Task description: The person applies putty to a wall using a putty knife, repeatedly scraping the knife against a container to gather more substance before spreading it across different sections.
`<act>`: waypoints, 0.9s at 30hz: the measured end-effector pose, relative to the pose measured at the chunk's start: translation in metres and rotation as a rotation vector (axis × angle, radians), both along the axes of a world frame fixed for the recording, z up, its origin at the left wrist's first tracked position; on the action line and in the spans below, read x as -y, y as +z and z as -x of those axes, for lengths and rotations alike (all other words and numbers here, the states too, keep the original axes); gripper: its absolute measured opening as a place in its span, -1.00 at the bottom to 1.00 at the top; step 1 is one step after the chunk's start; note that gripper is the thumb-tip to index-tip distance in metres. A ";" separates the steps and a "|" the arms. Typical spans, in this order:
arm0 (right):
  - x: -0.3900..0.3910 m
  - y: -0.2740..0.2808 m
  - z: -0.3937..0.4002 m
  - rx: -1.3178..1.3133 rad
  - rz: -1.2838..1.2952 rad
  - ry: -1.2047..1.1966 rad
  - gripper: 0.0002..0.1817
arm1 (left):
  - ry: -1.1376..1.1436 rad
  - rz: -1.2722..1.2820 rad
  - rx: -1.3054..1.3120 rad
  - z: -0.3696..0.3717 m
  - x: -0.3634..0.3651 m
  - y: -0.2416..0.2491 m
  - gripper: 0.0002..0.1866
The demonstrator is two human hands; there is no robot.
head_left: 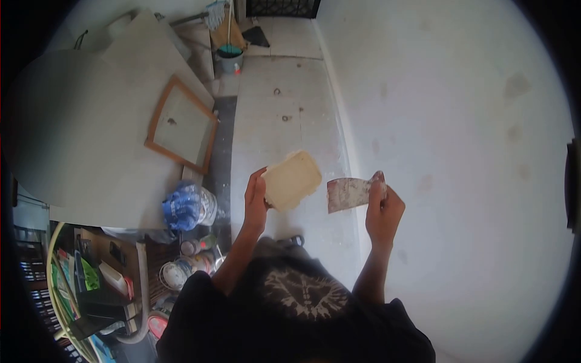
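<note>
My left hand (pixel 256 196) is closed on the left edge of a cream-coloured, roughly rectangular container (pixel 294 179), whose rim looks uneven. To its right, my right hand (pixel 384 212) grips a flat, wide scraper (pixel 349 194) smeared with whitish and brownish residue. The scraper's blade points left, towards the container, and a gap separates the two. Both things are held up in front of my body, above the pale floor. How deep the container is, and what it may hold, I cannot tell.
On the right stands a white wall (pixel 460 151) with faint patches. To the left are a wood-framed mirror (pixel 155 130), a blue bag (pixel 181 207) beside a white bucket (pixel 207 207), and cluttered cans. A grey bucket (pixel 230 62) stands further ahead.
</note>
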State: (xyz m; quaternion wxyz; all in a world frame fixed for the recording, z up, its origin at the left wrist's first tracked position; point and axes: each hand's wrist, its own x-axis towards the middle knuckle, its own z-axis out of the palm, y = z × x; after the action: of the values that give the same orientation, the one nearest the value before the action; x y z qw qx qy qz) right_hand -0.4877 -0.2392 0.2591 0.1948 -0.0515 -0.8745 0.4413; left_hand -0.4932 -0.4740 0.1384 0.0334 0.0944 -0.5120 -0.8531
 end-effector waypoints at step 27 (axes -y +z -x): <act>0.086 -0.054 0.209 0.330 -0.016 -0.314 -0.45 | -0.746 0.079 0.008 0.265 0.039 -0.021 -0.56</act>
State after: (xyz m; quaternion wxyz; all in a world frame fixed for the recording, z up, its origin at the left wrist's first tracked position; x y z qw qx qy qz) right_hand -0.6967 -0.3257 0.2055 0.1159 -0.2570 -0.8791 0.3843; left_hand -0.7581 -0.5128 0.1174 -0.2778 -0.0967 -0.5440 -0.7858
